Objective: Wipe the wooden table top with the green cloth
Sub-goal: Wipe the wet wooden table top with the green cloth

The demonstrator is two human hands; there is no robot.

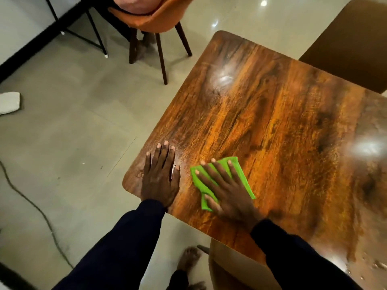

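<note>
— Right hand (228,191) is spread flat on the green cloth (240,176), pinning it to the table (272,114) near the front edge. Left hand (160,178) lies open on the bare corner just beside it, bracing.

— Should he change anything?

— I'd keep the palm down so the cloth doesn't bunch, and push in long overlapping strokes along the grain. The far half, under the glare, looks smeary and still needs doing.
</note>
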